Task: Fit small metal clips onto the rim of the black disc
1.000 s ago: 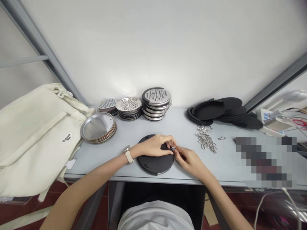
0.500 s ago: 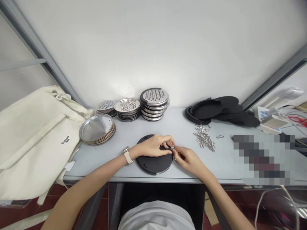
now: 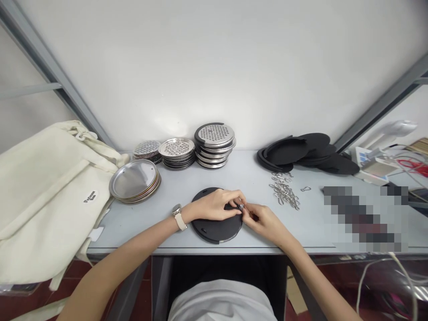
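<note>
A round black disc (image 3: 216, 227) lies flat on the grey table near its front edge. My left hand (image 3: 216, 205), with a watch on the wrist, rests on the disc's top, its fingers pinched at the right rim. My right hand (image 3: 264, 222) meets it there, fingers closed on a small metal clip (image 3: 240, 207) at the disc's edge. A loose pile of the same metal clips (image 3: 285, 192) lies to the right, a single one (image 3: 305, 189) beside it.
Stacks of perforated steel discs (image 3: 214, 145) and plain metal lids (image 3: 135, 180) stand at the back left. More black discs (image 3: 301, 154) are piled at the back right. A cream cloth bag (image 3: 43, 191) hangs over the left end. Cables and a white device (image 3: 377, 167) sit far right.
Both hands stay at the disc's right rim, with only small finger movements. The view has shifted slightly.
</note>
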Demonstrator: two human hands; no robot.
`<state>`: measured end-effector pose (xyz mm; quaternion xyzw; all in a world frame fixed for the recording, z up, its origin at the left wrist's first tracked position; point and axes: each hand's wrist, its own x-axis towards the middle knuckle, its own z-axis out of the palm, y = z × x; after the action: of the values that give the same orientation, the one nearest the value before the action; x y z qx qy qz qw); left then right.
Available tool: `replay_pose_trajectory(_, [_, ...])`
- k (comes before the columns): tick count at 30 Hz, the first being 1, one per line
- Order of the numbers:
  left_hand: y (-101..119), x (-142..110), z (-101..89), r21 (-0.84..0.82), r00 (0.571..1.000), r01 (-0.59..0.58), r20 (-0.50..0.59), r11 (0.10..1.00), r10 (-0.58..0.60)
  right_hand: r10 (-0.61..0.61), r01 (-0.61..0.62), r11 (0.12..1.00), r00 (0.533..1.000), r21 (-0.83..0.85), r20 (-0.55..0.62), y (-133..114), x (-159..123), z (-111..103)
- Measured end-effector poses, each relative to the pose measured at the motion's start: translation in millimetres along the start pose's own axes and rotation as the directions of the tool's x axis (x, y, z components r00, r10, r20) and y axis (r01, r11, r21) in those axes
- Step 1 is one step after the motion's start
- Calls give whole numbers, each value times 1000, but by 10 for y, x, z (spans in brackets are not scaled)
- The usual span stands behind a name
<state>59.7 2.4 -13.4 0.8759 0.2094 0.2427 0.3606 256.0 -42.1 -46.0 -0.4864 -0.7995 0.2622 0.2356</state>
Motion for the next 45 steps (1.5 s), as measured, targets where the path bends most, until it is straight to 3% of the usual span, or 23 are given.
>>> replay_pose_trajectory(12, [-22,-24,-6,6,1000,15,5,1000,-15,-10,10,1000,1000,-12,7,13,-3,18])
replay_pose_trajectory(17, [-23,-24,-11,81,999,-36,-14,996,37,-21,21,1000,1000,-4,6,10,-8,14])
replay_pose_trajectory(21, [-10,-31,-38,162,996,-87,33,983,83,-18,19,1000,1000,-9,8,-1,-7,12])
replay_pose_trajectory(30, [-12,-13,-42,258,994,-109,35,960,103,-15,14,998,1000,-53,-9,4,-7,25])
replay_pose_trajectory(36, [-37,-9,-36,193,995,-88,56,977,79,86,-88,995,995,-45,-53,-65,-18,77])
replay_pose_trajectory(45, [-44,-11,-49,103,996,-83,32,991,80,60,-60,998,998,-36,10,-31,-16,24])
